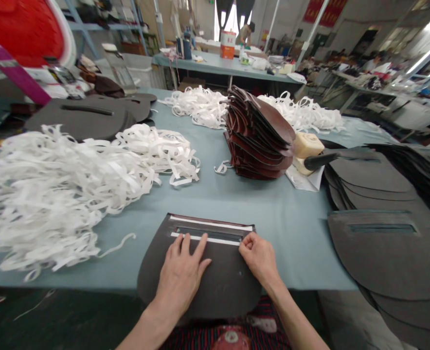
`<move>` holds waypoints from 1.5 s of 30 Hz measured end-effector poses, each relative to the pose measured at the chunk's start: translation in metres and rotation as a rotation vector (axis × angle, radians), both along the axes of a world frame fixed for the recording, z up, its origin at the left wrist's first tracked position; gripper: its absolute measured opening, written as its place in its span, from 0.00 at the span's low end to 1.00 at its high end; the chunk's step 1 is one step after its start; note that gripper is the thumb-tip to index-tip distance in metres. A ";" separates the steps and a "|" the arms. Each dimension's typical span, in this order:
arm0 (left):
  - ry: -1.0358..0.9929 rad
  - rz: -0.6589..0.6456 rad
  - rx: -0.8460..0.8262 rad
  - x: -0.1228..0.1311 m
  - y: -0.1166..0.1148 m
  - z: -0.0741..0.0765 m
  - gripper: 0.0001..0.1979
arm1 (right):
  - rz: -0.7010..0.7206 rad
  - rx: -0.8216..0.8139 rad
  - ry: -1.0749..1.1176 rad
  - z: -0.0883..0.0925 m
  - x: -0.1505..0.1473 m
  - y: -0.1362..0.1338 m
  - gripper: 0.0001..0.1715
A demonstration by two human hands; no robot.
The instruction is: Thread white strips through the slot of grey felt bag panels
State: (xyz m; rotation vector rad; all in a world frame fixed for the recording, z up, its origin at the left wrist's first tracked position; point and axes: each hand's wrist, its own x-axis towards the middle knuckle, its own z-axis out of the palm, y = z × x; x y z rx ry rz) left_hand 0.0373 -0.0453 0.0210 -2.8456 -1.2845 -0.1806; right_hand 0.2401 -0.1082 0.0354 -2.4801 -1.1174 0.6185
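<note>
workroom: bright and cluttered behind; from my end i look down on a table (215, 199) under a blue-green cover.
dark panel (224, 284): at the middle of the table's near edge, its rounded end jutting past that edge.
slot (218, 235): cut near the panel's straight end, upper strip (212, 223) above it, lower strip (222, 241) below.
step: i judge it is laying the lower strip; i'd want it taut, parallel to the slot, pressed from left to right so no ripple is trapped.
left hand (178, 274): fingers loosely spread, palm down over the panel, fingertips on the lower strip.
right hand (259, 257): curled, thumb and forefinger pinched on that strip's right end.
strip pile (65, 184): white, tangled, towards the table's left edge.
brown stack (259, 141): beyond the panel, towards the far edge.
</note>
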 end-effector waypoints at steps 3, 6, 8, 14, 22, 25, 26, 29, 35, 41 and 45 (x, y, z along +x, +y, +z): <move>0.010 0.019 -0.014 0.008 -0.007 0.006 0.29 | 0.121 0.032 -0.130 0.000 -0.012 -0.002 0.09; -0.026 0.055 -0.032 0.011 -0.011 0.007 0.29 | 0.494 0.175 -0.347 -0.003 -0.027 -0.004 0.20; -0.081 0.066 -0.046 0.008 -0.010 0.006 0.28 | 0.663 0.239 -0.408 -0.006 -0.033 -0.001 0.19; -0.343 0.246 -0.042 -0.026 0.021 -0.003 0.19 | 0.690 0.433 -0.296 -0.015 -0.039 0.029 0.11; -0.708 0.372 -0.510 -0.060 0.069 0.035 0.22 | 0.686 0.636 -0.215 -0.026 -0.042 0.039 0.08; -0.730 0.359 -0.509 -0.064 0.086 0.058 0.20 | 0.651 0.601 -0.243 -0.029 -0.032 0.033 0.06; -0.702 0.362 -0.474 -0.065 0.092 0.059 0.20 | 0.641 0.595 -0.253 -0.030 -0.029 0.031 0.06; -0.595 0.340 -0.267 -0.067 0.098 0.039 0.20 | 0.629 0.587 -0.312 -0.035 -0.025 0.029 0.08; -0.583 0.215 -0.164 -0.058 0.067 -0.014 0.09 | 0.593 0.530 -0.427 -0.035 -0.056 0.054 0.09; -0.615 0.230 -0.175 -0.058 0.063 -0.012 0.10 | 0.685 0.506 -0.416 -0.032 -0.106 0.104 0.11; -0.510 0.137 -0.119 -0.056 0.063 -0.010 0.19 | 0.753 0.526 -0.430 -0.031 -0.121 0.114 0.15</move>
